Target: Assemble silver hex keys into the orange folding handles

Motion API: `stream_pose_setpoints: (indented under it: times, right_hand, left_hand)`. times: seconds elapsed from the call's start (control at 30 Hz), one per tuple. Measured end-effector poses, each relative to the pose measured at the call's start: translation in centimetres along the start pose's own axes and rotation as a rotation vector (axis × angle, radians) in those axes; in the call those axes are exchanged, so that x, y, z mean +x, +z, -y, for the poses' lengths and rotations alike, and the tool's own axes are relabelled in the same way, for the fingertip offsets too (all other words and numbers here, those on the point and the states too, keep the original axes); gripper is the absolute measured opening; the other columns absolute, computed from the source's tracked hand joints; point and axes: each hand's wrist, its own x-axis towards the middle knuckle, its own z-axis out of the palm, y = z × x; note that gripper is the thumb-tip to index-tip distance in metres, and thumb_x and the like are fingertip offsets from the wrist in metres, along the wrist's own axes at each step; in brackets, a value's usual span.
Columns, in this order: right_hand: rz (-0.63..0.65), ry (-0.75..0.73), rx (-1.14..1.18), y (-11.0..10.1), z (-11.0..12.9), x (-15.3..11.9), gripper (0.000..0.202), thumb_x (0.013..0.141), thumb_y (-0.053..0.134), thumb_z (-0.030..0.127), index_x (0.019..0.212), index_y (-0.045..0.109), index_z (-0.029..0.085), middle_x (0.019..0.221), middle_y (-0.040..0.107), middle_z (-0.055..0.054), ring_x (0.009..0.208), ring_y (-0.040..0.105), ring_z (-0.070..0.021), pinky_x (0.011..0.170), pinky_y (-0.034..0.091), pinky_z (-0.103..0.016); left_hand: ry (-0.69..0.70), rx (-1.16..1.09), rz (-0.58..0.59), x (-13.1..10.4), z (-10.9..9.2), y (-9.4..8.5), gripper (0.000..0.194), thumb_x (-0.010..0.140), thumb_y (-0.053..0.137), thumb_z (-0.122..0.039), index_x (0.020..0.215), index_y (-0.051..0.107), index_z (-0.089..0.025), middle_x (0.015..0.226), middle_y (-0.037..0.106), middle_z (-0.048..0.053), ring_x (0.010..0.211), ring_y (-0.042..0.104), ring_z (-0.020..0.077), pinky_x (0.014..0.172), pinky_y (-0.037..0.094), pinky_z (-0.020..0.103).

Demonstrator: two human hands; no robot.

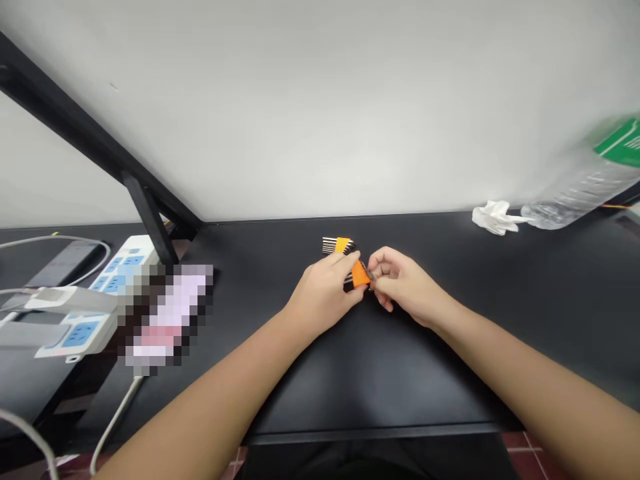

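Note:
My left hand (327, 290) is closed around an orange hex key holder (361, 274), gripping it between thumb and fingers. Metal key ends stick out of this holder on both sides. At its right end, the thumb and fingertips of my right hand (397, 277) pinch a small dark metal piece, apparently the bent end of a hex key; my fingers partly cover it. Just beyond my left fingers lies a second hex key set in a yellow holder (343, 245), its silver shafts pointing left and its bent ends right.
On the black table (385, 373), a pixelated phone (173, 313) with a cable lies left, beside a white power strip (90, 320) with plugs. A crumpled tissue (495, 217) and a clear plastic bottle (575, 193) with a green label are at the back right, near the white wall (320, 107).

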Motion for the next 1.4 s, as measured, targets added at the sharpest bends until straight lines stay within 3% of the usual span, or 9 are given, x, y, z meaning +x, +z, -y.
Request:
stream_pose_setpoints:
  times: [0.1, 0.3, 0.43, 0.57, 0.7, 0.87, 0.97, 1.17, 1.4]
  right_hand:
    - [-0.007, -0.026, -0.115, -0.1, 0.0, 0.0, 0.025, 0.069, 0.057, 0.015, 0.092, 0.051, 0.025, 0.067, 0.053, 0.009, 0.049, 0.05, -0.0107, 0.045, 0.04, -0.024]
    - [-0.166, -0.206, -0.688, -2.9, 0.2, 0.3, 0.016, 0.075, 0.056, 0.015, 0.087, 0.063, 0.023, 0.071, 0.06, 0.004, 0.061, 0.053, -0.0124, 0.059, 0.041, -0.027]
    - [-0.153, -0.204, -0.999, -5.6, 0.3, 0.8, 0.017, 0.079, 0.055, 0.015, 0.089, 0.066, 0.023, 0.075, 0.064, 0.002, 0.068, 0.058, -0.0155, 0.065, 0.043, -0.029]
    - [-0.083, -0.203, -1.168, -7.4, 0.5, 0.7, 0.018, 0.085, 0.058, 0.023, 0.099, 0.07, 0.023, 0.102, 0.066, -0.006, 0.08, 0.062, -0.0182, 0.073, 0.046, -0.032]
    - [0.089, -0.23, -1.194, -7.4, 0.7, 0.1, 0.015, 0.085, 0.061, 0.023, 0.099, 0.066, 0.022, 0.104, 0.063, -0.006, 0.078, 0.06, -0.0171, 0.071, 0.047, -0.031]
    - [0.159, -0.316, -1.199, -5.5, 0.6, -0.6, 0.018, 0.084, 0.053, 0.009, 0.093, 0.062, 0.021, 0.097, 0.061, -0.004, 0.075, 0.056, -0.0152, 0.069, 0.044, -0.029]
    - [0.107, -0.371, -1.079, -4.3, 0.7, -0.9, 0.012, 0.085, 0.055, 0.013, 0.092, 0.06, 0.021, 0.092, 0.062, -0.003, 0.076, 0.057, -0.0154, 0.069, 0.044, -0.029]
    - [0.043, -0.275, -0.559, -2.1, 0.5, -0.8, 0.013, 0.086, 0.058, 0.021, 0.099, 0.056, 0.023, 0.087, 0.066, 0.001, 0.075, 0.061, -0.0142, 0.069, 0.049, -0.027]
    - [-0.052, -0.17, -0.559, -2.0, 0.2, 0.1, 0.02, 0.078, 0.057, 0.018, 0.097, 0.058, 0.023, 0.074, 0.059, 0.006, 0.062, 0.053, -0.0122, 0.06, 0.042, -0.026]
  left_hand:
    - [-0.033, 0.012, 0.034, 0.0, -0.2, 0.1, 0.049, 0.083, 0.073, -0.022, 0.131, 0.063, -0.015, 0.117, 0.073, 0.011, 0.104, 0.072, 0.0255, 0.091, 0.059, 0.037]
    - [-0.106, -0.005, 0.12, 0.3, 0.3, 0.2, 0.034, 0.083, 0.073, -0.025, 0.117, 0.067, -0.019, 0.104, 0.072, 0.006, 0.094, 0.069, 0.0233, 0.084, 0.057, 0.036]
    - [-0.163, -0.018, 0.165, 0.5, 1.0, 0.0, 0.029, 0.082, 0.073, -0.027, 0.111, 0.069, -0.022, 0.1, 0.071, 0.004, 0.09, 0.068, 0.0217, 0.08, 0.056, 0.034]
    - [-0.187, -0.054, 0.15, 0.4, 1.3, -0.1, 0.036, 0.083, 0.073, -0.031, 0.118, 0.068, -0.021, 0.105, 0.072, 0.004, 0.093, 0.069, 0.0217, 0.084, 0.056, 0.034]
    - [-0.163, -0.054, 0.133, 0.2, 1.2, 0.1, 0.041, 0.084, 0.074, -0.03, 0.123, 0.067, -0.019, 0.109, 0.072, 0.005, 0.096, 0.069, 0.0226, 0.087, 0.057, 0.036]
    - [-0.118, -0.077, 0.084, 0.1, 1.2, 0.5, 0.041, 0.084, 0.073, -0.027, 0.124, 0.066, -0.018, 0.11, 0.071, 0.007, 0.099, 0.068, 0.0234, 0.09, 0.057, 0.038]
    - [-0.106, -0.126, 0.065, -0.1, 1.0, 0.7, 0.044, 0.084, 0.072, -0.025, 0.127, 0.064, -0.018, 0.113, 0.071, 0.008, 0.1, 0.068, 0.0231, 0.091, 0.058, 0.038]
    - [-0.04, -0.117, 0.033, -0.1, -0.3, 0.4, 0.038, 0.087, 0.069, -0.025, 0.124, 0.064, -0.018, 0.106, 0.07, 0.008, 0.096, 0.068, 0.0221, 0.086, 0.057, 0.036]
    - [0.016, -0.069, 0.05, 0.1, -0.2, 0.2, 0.032, 0.088, 0.069, -0.024, 0.118, 0.065, -0.018, 0.107, 0.071, 0.009, 0.099, 0.068, 0.023, 0.091, 0.056, 0.037]
